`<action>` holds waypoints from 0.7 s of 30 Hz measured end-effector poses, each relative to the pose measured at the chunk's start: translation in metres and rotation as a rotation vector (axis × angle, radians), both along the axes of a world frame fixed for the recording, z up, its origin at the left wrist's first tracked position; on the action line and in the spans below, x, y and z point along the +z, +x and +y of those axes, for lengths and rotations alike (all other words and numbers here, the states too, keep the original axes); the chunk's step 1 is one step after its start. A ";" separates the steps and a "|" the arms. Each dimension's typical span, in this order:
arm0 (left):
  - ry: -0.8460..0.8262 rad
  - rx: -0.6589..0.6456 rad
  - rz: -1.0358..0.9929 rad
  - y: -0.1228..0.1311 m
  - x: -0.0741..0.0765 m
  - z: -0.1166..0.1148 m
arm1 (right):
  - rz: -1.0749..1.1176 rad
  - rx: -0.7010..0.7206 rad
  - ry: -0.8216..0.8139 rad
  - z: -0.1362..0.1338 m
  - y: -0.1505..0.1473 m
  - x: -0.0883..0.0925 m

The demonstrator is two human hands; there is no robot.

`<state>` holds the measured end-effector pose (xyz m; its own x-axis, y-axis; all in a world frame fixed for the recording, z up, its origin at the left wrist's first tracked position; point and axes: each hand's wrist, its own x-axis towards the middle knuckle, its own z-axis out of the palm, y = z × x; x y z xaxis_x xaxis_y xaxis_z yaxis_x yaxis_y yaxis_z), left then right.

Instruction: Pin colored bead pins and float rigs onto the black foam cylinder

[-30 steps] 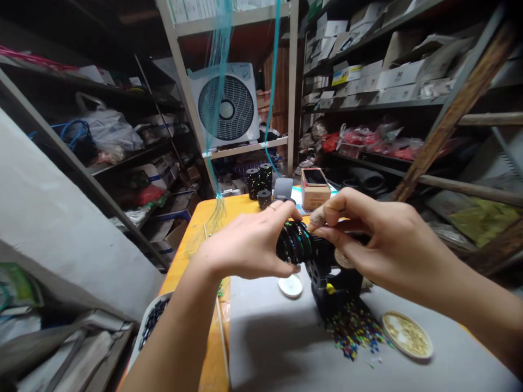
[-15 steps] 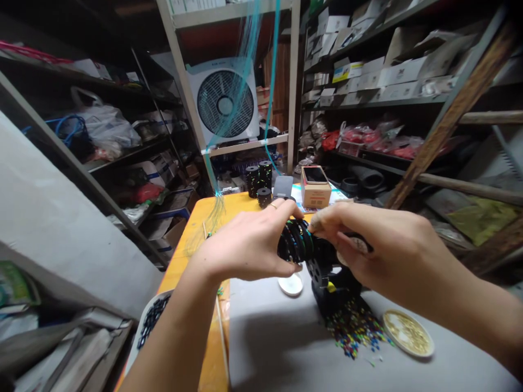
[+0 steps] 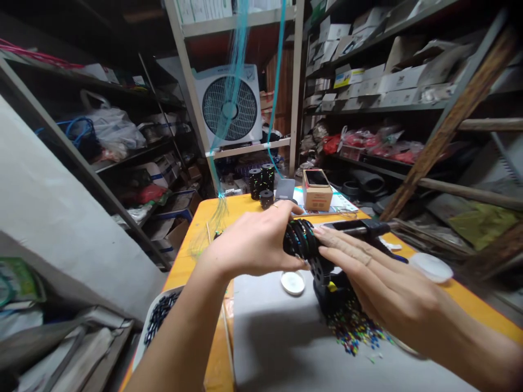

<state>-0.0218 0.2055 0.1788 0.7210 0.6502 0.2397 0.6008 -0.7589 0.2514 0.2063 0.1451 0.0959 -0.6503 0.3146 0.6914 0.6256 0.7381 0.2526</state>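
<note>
My left hand point(image 3: 255, 242) is curled around a black spool point(image 3: 301, 240) wound with dark line showing green flecks, mounted on a black winding device point(image 3: 333, 283). The thumb is under the spool and the fingers over its top. My right hand point(image 3: 379, 277) lies beside the spool with its fingers stretched out flat, fingertips touching the spool's right side. A black crank handle point(image 3: 368, 228) sticks out to the right above that hand. Teal line point(image 3: 229, 109) hangs down from above toward the table's far left.
A pile of small coloured beads point(image 3: 353, 329) lies on the grey mat point(image 3: 278, 343) over the orange table point(image 3: 192, 261). A white lid point(image 3: 293, 282), white dish point(image 3: 431, 267), boxed phone point(image 3: 316, 190), black spools point(image 3: 261, 182), a fan point(image 3: 230, 106) and a basket point(image 3: 157, 318) surround it.
My right hand has gone from a pinch at the spool's top to flat, stretched fingers lower down, uncovering the crank handle. The view shifted slightly; my left hand stays on the spool.
</note>
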 end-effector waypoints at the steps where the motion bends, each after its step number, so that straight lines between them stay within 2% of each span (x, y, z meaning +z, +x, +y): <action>1: 0.005 0.014 -0.002 0.000 0.000 -0.001 | 0.018 -0.010 -0.045 -0.004 0.002 -0.003; 3: 0.033 0.045 0.016 0.001 0.001 -0.004 | 0.073 -0.041 -0.103 -0.013 0.007 -0.008; 7: 0.107 0.130 0.097 0.005 0.002 -0.012 | 0.208 -0.134 -0.120 -0.031 0.018 -0.021; 12: 0.173 0.182 0.090 0.008 -0.003 -0.021 | 0.225 -0.186 -0.167 -0.047 0.033 -0.045; 17: 0.324 0.143 0.074 0.005 -0.016 -0.022 | 0.255 -0.261 -0.257 -0.069 0.044 -0.068; 21: 0.466 0.098 0.070 0.002 -0.024 -0.021 | 0.231 -0.326 -0.426 -0.079 0.044 -0.086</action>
